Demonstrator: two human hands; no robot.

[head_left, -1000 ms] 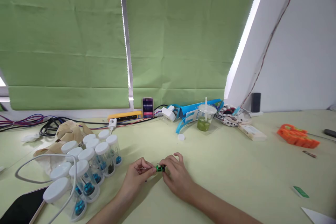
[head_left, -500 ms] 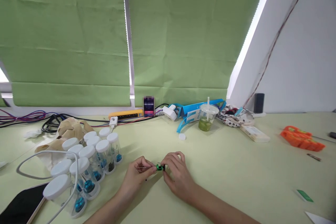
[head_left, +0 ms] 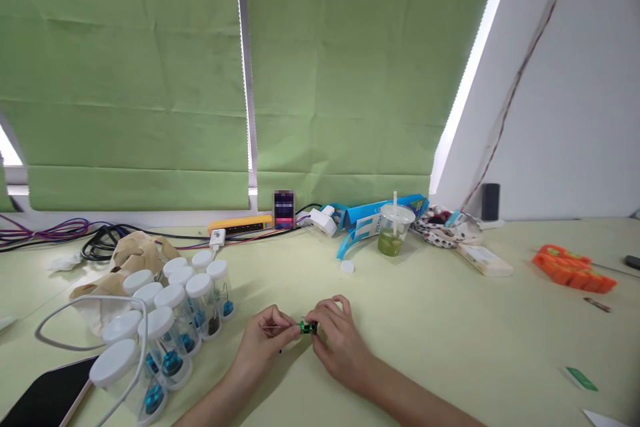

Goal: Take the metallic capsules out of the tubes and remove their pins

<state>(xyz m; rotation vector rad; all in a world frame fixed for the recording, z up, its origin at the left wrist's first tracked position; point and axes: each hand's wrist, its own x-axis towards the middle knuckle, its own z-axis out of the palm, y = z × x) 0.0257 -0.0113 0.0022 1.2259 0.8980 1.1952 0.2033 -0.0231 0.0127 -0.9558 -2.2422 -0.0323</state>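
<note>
Between both hands, a small green and black part (head_left: 308,327) is held just above the table (head_left: 450,347). My left hand (head_left: 263,343) pinches its left end, and a thin metal wire or rod shows across the fingers. My right hand (head_left: 340,347) has its thumb and fingertips closed on the black right end. A tiny black dot lies under my left fingers. To the left stand several clear jars with white lids (head_left: 173,295), holding blue pieces.
A phone (head_left: 47,393) and a white cable (head_left: 45,333) lie at the left. Further back are a lidded cup (head_left: 393,233), a small white cap (head_left: 347,267) and a power strip (head_left: 240,224). An orange item (head_left: 573,270) lies at the right.
The whole view has shifted slightly, so things appear a little lower. Both hands keep their hold on the green part, with barely any movement.
</note>
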